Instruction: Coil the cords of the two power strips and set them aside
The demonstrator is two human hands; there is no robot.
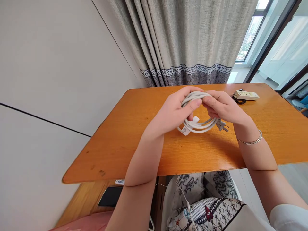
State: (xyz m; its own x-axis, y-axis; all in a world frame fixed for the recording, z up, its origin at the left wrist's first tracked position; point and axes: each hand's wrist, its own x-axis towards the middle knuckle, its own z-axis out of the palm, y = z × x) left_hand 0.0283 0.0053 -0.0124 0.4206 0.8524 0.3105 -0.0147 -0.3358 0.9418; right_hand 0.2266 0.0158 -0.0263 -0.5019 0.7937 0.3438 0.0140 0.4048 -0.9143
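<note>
A coiled white power cable point(199, 125) is held upright over the orange wooden table point(120, 141). My left hand point(176, 110) is closed round the top and left side of the coil, thumb pressed on the loops. My right hand point(222, 107) grips the top right of the coil, its fingertips meeting the left thumb. A metal-pronged plug point(222, 125) sticks out of the coil's lower right, below my right palm. The coil's bottom rests on or just above the tabletop. A thin bracelet point(251, 140) circles my right wrist.
A cream power strip point(246, 95) with a dark cord lies at the table's far right. Grey curtains point(187, 41) hang behind the table, a white wall stands at left. A dark phone point(110, 196) lies on a lower shelf under the table's near edge.
</note>
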